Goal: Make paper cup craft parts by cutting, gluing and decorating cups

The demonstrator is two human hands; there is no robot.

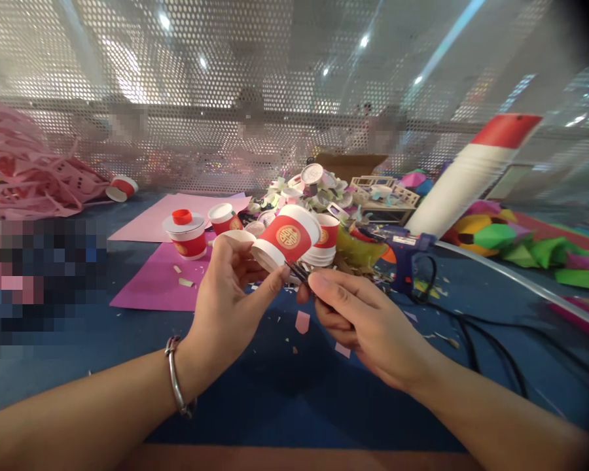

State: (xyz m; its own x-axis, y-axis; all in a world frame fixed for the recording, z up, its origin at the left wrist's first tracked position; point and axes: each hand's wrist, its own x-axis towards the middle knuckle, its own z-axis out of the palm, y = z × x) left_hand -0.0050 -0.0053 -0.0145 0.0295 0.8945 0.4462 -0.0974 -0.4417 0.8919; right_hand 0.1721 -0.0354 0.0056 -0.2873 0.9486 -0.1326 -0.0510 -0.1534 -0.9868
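My left hand (230, 294) holds a red and white paper cup (287, 239) with a gold emblem, tipped on its side above the blue table (275, 386). My right hand (358, 320) grips small dark scissors (297, 271), whose blades touch the cup's lower edge. A metal bracelet (177, 383) sits on my left wrist. Behind the held cup stands a short stack of the same cups (326, 239).
More cups (189, 235) stand on pink paper sheets (161, 275) to the left. A blue glue gun (405, 252) with a black cable lies to the right, beside a tall white and red cup stack (471, 176), coloured paper shapes (520, 245) and scraps.
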